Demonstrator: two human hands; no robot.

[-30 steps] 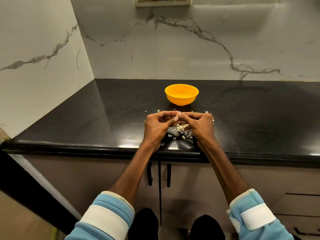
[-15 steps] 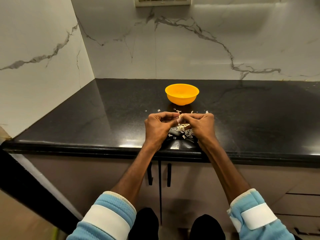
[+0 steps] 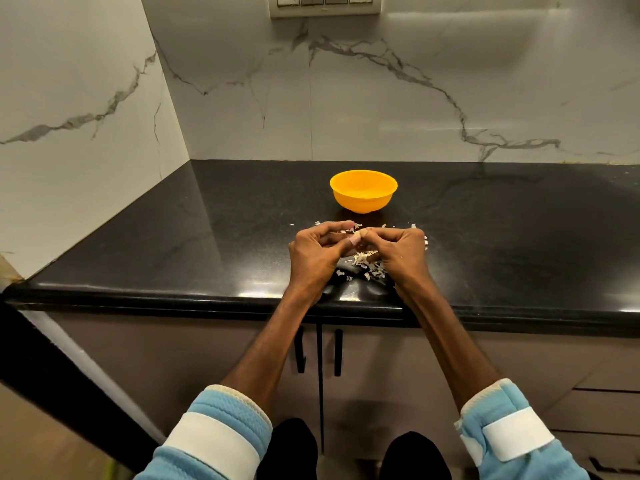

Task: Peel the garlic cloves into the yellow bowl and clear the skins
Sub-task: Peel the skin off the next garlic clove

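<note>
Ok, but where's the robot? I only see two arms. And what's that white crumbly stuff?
There is no robot here, just a person. The camera sits on their head and looks down, so you see only their arms in blue sleeves. The left hand and right hand meet and pinch what looks like a small pale garlic clove, peeling it. The white crumbs are garlic skins, lying on the black counter. The yellow bowl stands behind the hands, untouched.

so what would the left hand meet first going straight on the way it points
Likely the garlic clove it pinches with the right hand; further along that line, probably the yellow bowl.
</note>
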